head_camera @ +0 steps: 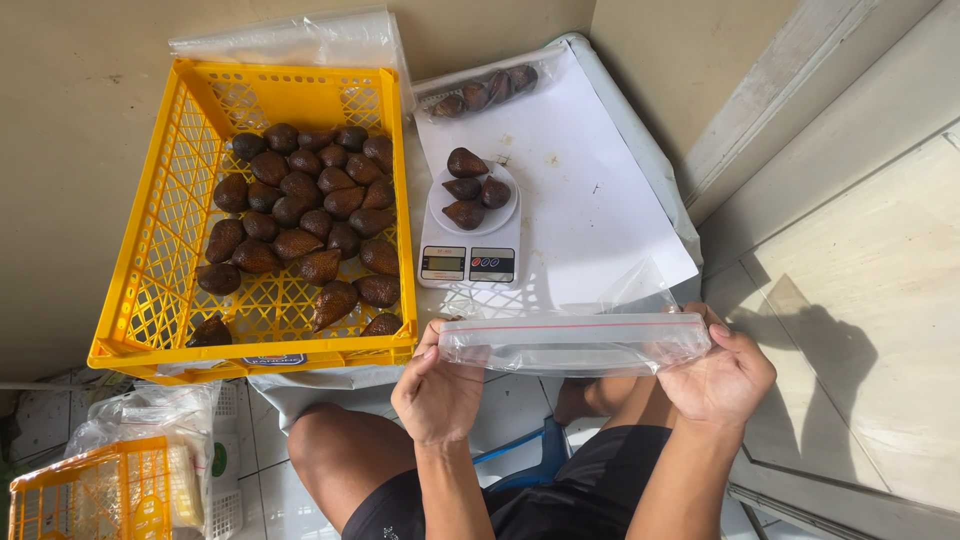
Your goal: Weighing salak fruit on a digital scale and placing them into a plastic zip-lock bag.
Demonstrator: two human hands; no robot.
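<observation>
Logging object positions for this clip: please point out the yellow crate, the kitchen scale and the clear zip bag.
yellow crate (pixel 150 260), head view, on its left mesh wall.
kitchen scale (pixel 469 264), head view, on its front panel between the displays.
clear zip bag (pixel 575 345), head view, on the middle of the plastic.

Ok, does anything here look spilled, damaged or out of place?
Nothing stands out. Both hands, left hand and right hand, hold an empty clear bag; fruit sits in the yellow crate and on the scale.
</observation>
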